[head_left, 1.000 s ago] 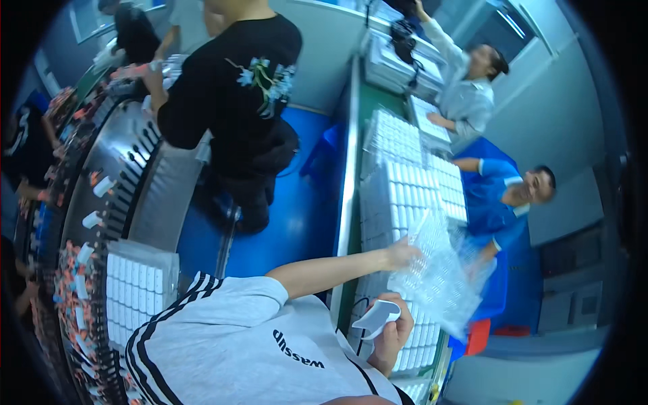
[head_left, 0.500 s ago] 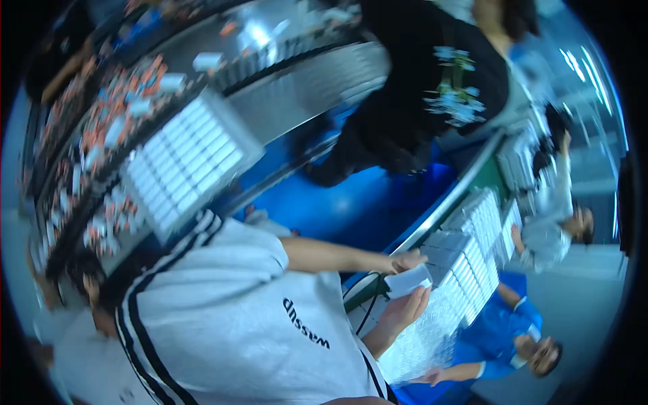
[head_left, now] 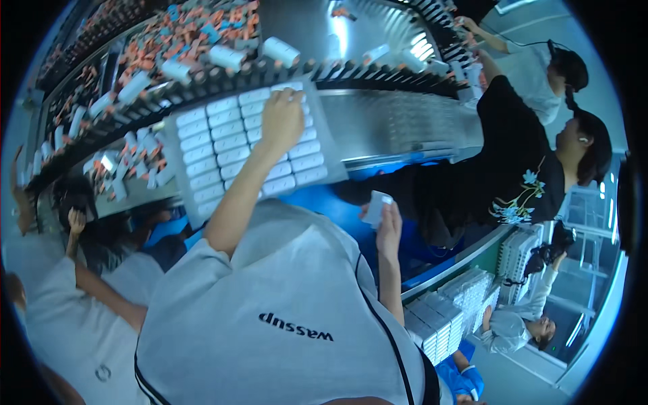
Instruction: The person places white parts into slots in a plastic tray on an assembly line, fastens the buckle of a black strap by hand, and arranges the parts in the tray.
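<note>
A white tray (head_left: 197, 210) with rows of small white rectangular cases (head_left: 233, 142) lies tilted in front of me, at the edge of the conveyor. My left hand (head_left: 283, 120) reaches over its far right corner with fingers curled down among the cases; what lies under the fingertips is hidden. My right hand (head_left: 387, 229), lifted to the right of the tray, is closed on a flat white rectangular piece (head_left: 376, 208) between thumb and fingers.
Beyond the tray runs a curved conveyor (head_left: 378, 75) edged with dark pegs, with white tubular parts and a heap of orange and white pieces (head_left: 196, 40). A person in black (head_left: 493, 155) works close on my right. Stacked white trays (head_left: 435, 317) stand at lower right; other people sit around.
I have turned from the stacked trays at the right toward the tray by the conveyor. My left hand has left the white piece and moved onto the tray; my right hand still holds a white piece.
</note>
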### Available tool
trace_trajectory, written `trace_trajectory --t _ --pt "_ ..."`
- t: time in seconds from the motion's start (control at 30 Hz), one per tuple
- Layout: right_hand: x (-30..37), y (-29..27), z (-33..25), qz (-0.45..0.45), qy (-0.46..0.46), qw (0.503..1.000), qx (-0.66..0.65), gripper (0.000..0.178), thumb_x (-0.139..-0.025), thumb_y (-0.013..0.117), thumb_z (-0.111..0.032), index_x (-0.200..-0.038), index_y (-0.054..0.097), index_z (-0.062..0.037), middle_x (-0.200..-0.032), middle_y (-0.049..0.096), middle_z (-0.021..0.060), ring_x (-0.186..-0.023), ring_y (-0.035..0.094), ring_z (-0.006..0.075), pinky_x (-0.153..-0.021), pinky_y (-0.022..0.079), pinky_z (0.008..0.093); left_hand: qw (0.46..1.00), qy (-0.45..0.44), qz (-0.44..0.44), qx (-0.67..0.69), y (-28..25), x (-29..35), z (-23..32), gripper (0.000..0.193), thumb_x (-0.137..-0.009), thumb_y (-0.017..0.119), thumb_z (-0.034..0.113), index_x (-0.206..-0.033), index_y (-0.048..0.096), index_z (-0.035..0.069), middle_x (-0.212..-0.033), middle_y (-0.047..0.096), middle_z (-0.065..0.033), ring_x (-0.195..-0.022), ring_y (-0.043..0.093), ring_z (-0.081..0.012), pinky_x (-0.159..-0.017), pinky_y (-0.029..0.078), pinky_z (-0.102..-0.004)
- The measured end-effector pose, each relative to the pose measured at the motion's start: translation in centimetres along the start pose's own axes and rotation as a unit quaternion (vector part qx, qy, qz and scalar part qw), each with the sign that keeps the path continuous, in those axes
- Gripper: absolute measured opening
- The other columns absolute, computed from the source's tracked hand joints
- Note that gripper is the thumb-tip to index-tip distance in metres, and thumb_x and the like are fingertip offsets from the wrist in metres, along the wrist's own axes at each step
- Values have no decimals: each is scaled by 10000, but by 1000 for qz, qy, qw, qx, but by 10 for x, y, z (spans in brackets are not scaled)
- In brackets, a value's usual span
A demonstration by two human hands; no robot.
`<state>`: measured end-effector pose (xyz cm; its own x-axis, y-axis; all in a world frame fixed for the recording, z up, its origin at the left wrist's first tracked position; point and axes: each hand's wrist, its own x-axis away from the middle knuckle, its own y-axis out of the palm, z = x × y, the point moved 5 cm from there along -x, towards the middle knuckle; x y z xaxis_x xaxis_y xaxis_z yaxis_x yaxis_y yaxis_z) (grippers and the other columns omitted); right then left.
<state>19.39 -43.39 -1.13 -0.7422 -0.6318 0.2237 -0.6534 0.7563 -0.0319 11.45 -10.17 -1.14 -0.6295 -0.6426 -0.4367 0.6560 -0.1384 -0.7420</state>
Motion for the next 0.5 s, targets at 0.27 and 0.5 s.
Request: trace_trajectory --t 0.27,0.5 --pt "-89 -16 173 85 53 895 434 461 -1078 406 -370 -944 633 8 -943 701 256 -836 684 400 -712 522 473 995 14 -52 -79 35 -30 -29 390 -783 630 36 -1172 642 17 -1208 574 -130 -1121 539 -327 -899 462 -462" --pt "-71 -26 339 -41 273 848 451 659 -1067 257 -522 -1202 578 37 -1239 575 366 -1141 565 537 -960 479 556 996 3 -63 -56 45 -46 -59 319 -839 634 63 -1157 648 60 -1112 600 -152 -1085 550 -378 -957 460 -476"
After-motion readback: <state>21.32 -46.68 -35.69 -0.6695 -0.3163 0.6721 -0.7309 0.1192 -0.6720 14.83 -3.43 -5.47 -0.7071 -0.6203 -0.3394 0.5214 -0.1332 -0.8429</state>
